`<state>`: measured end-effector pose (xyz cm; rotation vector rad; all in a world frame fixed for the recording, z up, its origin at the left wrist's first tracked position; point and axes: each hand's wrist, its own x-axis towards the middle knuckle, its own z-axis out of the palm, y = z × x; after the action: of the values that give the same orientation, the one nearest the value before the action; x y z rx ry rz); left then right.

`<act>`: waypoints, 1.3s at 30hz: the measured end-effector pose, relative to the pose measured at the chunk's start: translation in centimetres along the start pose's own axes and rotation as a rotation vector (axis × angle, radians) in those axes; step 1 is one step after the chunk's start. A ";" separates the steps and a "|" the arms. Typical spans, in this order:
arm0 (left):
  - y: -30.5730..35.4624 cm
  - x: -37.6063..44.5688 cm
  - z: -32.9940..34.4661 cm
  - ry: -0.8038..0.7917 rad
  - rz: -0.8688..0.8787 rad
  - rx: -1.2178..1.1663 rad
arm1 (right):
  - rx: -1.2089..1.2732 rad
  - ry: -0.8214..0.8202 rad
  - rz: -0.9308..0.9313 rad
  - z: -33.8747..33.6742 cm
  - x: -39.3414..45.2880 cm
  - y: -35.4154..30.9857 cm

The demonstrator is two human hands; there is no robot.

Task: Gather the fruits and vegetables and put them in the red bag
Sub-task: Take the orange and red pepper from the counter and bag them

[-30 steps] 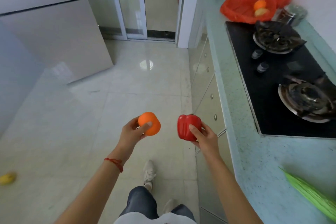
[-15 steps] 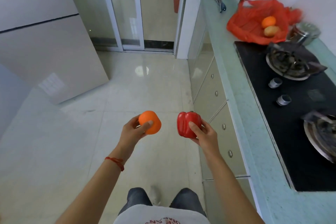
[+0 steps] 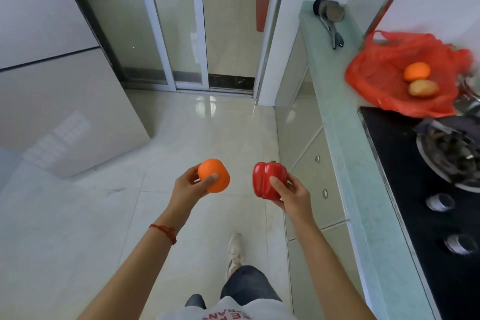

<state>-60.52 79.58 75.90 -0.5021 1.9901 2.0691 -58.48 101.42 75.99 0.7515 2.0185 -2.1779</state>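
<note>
Head view gives me both hands out in front, over the pale glossy tiled floor (image 3: 207, 122). My left hand (image 3: 188, 191) is curled round a round orange plastic fruit (image 3: 214, 174), thumb across its front and fingers behind it. My right hand (image 3: 292, 196) grips a shiny red bell pepper (image 3: 267, 179) from its right side, thumb pressed on the front face. The two pieces sit side by side, near each other but not touching. A thin red string bracelet (image 3: 165, 231) circles my left wrist.

Off to my right runs the pale green speckled desk (image 3: 335, 122) with cream drawers (image 3: 314, 171) below it. Far along it lies the crumpled red plastic bag (image 3: 384, 78), open and spread flat, well apart from both hands. Inside it I see a small orange fruit (image 3: 416, 71) and, just beside that, a tan potato (image 3: 423, 88). Nearer to me, a black glass gas hob (image 3: 405, 179) is set into the desk, its burner (image 3: 449, 150) blurred. A dark metal ladle (image 3: 330, 18) rests at the far end of the desk. One white sneaker (image 3: 235, 249) shows on the floor below me.
</note>
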 end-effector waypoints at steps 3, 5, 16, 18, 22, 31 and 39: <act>2.8 5.0 1.6 0.006 -0.003 -0.012 | 0.010 -0.009 0.006 0.8 5.6 -3.0; 4.7 8.0 2.7 0.019 0.008 -0.004 | 0.023 -0.015 0.000 1.4 9.0 -5.2; 10.8 23.4 3.9 -0.013 -0.021 0.005 | 0.052 -0.009 0.027 6.1 23.2 -11.1; 11.9 26.9 3.8 -0.044 -0.028 0.015 | 0.057 0.008 0.028 7.3 26.1 -11.8; 14.8 33.9 3.7 -0.087 -0.038 0.041 | 0.111 0.052 0.042 10.0 31.5 -13.6; 20.0 45.8 4.3 -0.166 -0.033 0.146 | 0.171 0.125 0.031 13.7 40.0 -17.7; 22.2 52.3 8.5 -0.232 -0.040 0.197 | 0.163 0.213 0.042 12.8 46.3 -19.7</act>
<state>-117.90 83.10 75.79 -0.2490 1.9991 1.7915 -110.33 104.10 75.74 1.0781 1.9099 -2.3491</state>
